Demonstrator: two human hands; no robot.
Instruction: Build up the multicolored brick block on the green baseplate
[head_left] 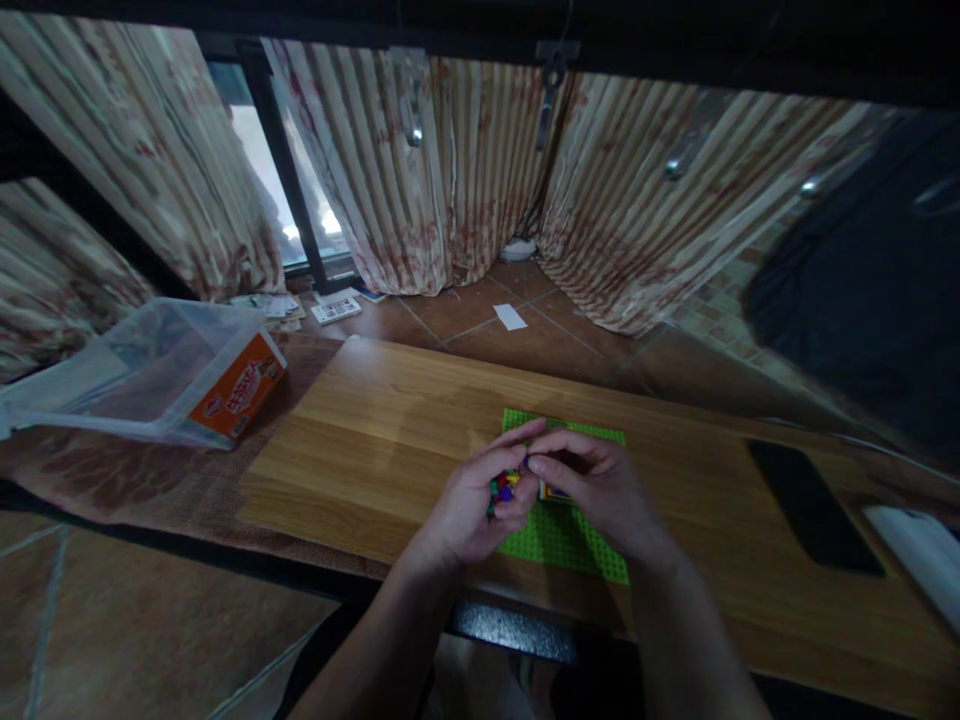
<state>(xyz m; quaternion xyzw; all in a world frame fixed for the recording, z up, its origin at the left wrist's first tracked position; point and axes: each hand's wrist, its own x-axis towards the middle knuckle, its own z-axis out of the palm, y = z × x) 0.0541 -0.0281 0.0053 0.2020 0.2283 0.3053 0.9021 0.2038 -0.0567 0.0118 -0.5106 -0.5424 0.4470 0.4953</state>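
Note:
Several small coloured toy bricks [505, 491], among them green, red, yellow and purple ones, lie in the curled fingers of my left hand [476, 505]. My right hand [596, 485] pinches at a small purple brick [526, 462] near the left fingertips. Both hands are close together above a green studded baseplate [570, 545] on the wooden board. Under my right hand, part of a multicoloured brick build [555, 493] shows on the baseplate; the rest is hidden.
A clear plastic bin [172, 370] with an orange label stands left on a brown cloth. To the right lie a dark flat phone-like slab [814, 505] and a white object [919, 555]. Beyond the wooden board [375, 430], papers [335, 308] lie on the tiles beneath striped curtains [480, 170].

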